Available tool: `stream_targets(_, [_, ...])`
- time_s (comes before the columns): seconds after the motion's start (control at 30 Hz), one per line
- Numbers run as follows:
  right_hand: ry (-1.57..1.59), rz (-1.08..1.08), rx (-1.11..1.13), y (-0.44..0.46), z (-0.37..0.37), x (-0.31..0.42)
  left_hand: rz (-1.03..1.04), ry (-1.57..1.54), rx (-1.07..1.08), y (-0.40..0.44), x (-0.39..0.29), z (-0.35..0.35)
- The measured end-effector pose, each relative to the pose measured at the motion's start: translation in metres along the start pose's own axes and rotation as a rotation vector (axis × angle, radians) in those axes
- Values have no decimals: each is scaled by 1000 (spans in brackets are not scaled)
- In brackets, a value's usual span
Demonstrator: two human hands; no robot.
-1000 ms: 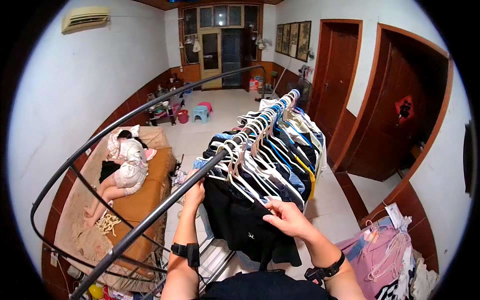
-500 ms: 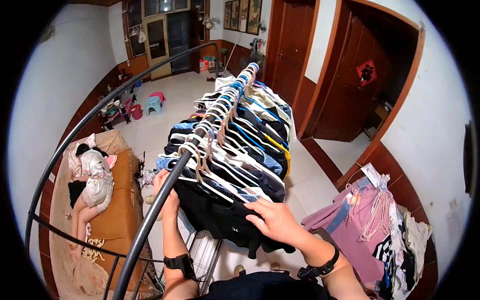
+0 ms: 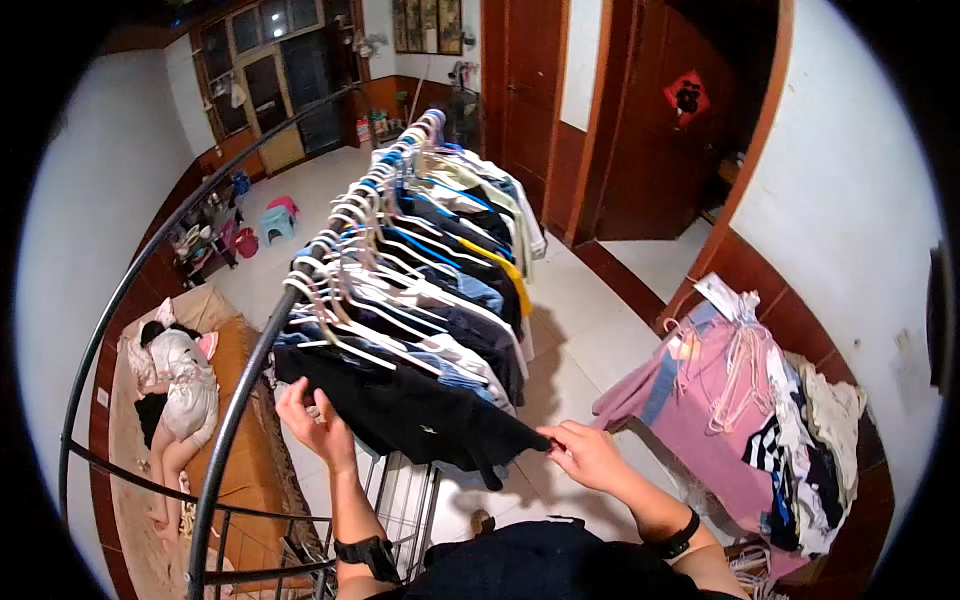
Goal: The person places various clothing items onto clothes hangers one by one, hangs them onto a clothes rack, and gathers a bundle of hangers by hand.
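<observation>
A black garment (image 3: pixel 415 415) with a small light mark hangs on a white hanger (image 3: pixel 350 345) at the near end of the clothes rail (image 3: pixel 245 385). My right hand (image 3: pixel 588 457) pinches the garment's right edge between thumb and fingers, drawing it out to the side. Just below the garment's left side is my left hand (image 3: pixel 320 425), its fingers loosely bent and apart, with nothing visibly held. Behind the black piece, many clothes (image 3: pixel 470 290) hang close together on white and blue hangers.
A chair-like pile of clothes (image 3: pixel 690 430) with loose hangers (image 3: pixel 740 380) stands at right. A person (image 3: pixel 185 385) lies on a brown couch (image 3: pixel 240 400) at left. Below is the rack's wire shelf (image 3: pixel 400 500). Small stools (image 3: pixel 278 222) stand farther back.
My view has shifted, so the rail appears farther left. My left hand has come off the garment's upper left. My right hand has moved to the garment's right edge and pulls it outward.
</observation>
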State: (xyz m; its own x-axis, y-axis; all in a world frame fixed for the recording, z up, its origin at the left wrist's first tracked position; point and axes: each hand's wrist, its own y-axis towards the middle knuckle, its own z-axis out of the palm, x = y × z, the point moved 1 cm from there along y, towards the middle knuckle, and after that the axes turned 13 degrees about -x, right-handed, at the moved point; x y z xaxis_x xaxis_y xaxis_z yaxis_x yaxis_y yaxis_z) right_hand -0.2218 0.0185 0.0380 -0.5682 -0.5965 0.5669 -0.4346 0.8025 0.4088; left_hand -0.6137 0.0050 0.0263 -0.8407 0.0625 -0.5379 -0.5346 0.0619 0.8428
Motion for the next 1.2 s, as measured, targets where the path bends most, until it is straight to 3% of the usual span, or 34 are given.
stream_targets(0.03, [4,89,77,-17,-7,-11,-93,-195,-19,-13,-24,0])
stream_targets(0.17, [-37,169,29,-85,-49,-38,54,-268,296,-88,-98,-16])
stream_targets(0.37, [-30,351,-92,-201,-116,-73,-2,-686,873,-218,-239,-37])
stream_targets(0.5, [0,506,-194,-285,-158,-88,47,-882,1120,-274,-322,-43])
stream_targets(0.8, [75,764,-488,-430,-225,-102,109,-1069,1377,-347,-451,-53])
stream_targets(1.07, [78,835,-692,-473,-247,-128,160,-1110,1588,-393,-509,-21])
stream_targets(1.2, [-3,886,-673,-483,-273,-155,134,-1144,1628,-428,-545,13])
